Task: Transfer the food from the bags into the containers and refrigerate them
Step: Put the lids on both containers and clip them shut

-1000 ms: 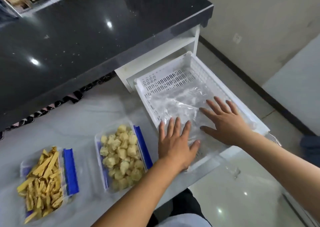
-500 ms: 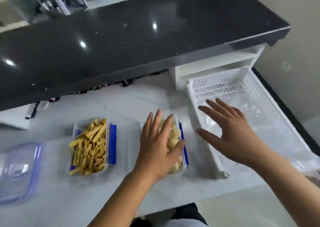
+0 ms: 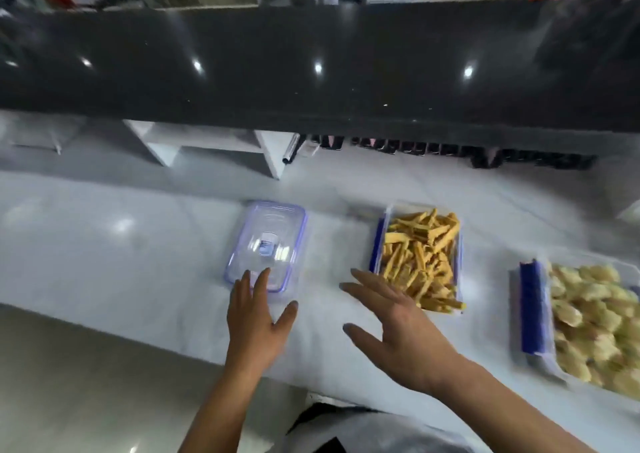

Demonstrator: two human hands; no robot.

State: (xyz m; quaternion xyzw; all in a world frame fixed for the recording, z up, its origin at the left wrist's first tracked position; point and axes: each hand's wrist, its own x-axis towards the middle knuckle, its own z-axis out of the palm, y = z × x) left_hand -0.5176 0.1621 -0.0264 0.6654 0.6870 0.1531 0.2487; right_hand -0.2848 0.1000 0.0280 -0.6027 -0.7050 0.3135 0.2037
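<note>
A clear lid with a blue rim (image 3: 267, 245) lies flat on the white counter (image 3: 121, 245). My left hand (image 3: 256, 317) hovers at its near edge, fingers straight and spread, fingertips over the lid's rim. To the right stands an open container of yellow fried strips (image 3: 420, 257) with a blue clip on its left side. My right hand (image 3: 398, 328) is spread open just left of and below it, holding nothing. At the far right sits a second open container of pale round food pieces (image 3: 592, 321) with a blue clip.
A black glossy raised countertop (image 3: 311, 65) runs across the back, overhanging the white counter. A white shelf unit (image 3: 207, 144) stands under it at left. Dark items line the gap under the overhang at right (image 3: 450, 151). The counter's near edge drops to a pale floor (image 3: 86, 383).
The view has swung left, so the white basket is out of sight. Both hands have moved left from the basket and the round-food container toward the lid and the strips container.
</note>
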